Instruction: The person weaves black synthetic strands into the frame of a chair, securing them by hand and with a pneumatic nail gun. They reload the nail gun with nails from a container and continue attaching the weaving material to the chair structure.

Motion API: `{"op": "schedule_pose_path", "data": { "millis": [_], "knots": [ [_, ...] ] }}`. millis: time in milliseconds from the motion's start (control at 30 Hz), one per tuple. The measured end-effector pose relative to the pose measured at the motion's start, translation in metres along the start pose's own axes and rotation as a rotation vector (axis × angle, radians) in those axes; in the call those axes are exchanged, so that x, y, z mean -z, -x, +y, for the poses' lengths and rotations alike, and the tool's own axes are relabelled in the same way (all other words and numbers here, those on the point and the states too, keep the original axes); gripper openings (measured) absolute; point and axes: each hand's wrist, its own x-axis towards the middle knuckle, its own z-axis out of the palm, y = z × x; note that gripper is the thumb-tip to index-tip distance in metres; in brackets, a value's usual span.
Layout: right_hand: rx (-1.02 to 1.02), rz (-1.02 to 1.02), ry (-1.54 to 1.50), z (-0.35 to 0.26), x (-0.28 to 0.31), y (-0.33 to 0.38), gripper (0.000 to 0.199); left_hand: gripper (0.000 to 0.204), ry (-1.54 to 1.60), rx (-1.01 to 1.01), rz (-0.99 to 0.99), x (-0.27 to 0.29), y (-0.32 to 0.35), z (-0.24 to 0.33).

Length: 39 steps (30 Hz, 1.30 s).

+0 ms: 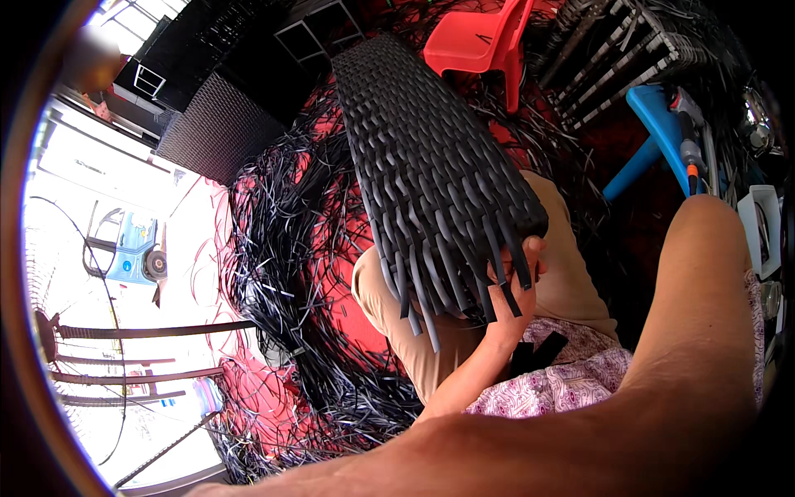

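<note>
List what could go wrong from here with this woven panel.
Loose strip ends hang from the near edge of the woven panel; the weave might work loose there. One of the hands is among those ends, so an end could scratch it. Tangled black strips lie over the red floor beside the panel and could snag a foot.

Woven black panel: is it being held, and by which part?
Yes: the left hand holds the woven black panel at its near end, by the right corner, among loose strip ends; the grip is partly hidden.
</note>
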Motion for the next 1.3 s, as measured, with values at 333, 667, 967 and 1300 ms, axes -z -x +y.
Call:
{"op": "schedule_pose_path", "data": {
  "millis": [333, 667, 967, 1300],
  "knots": [
    [0.005, -0.022, 0.008, 0.003, 0.0, 0.003, 0.041, 0.036, -0.042, -0.084, 0.067, -0.004, 0.001, 0.002],
    [-0.022, -0.088, 0.048, -0.024, 0.015, 0.057, 0.042, 0.022, -0.035, 0.101, 0.134, -0.01, -0.002, 0.021],
    [0.041, -0.009, 0.104, -0.058, 0.02, 0.078, 0.043, 0.024, -0.059, 0.075, 0.144, -0.023, 0.003, 0.025],
    [-0.096, 0.483, 0.34, -0.086, 0.11, 0.105, 0.044, 0.027, -0.053, -0.024, 0.164, -0.014, -0.004, 0.011]
  ]
}}
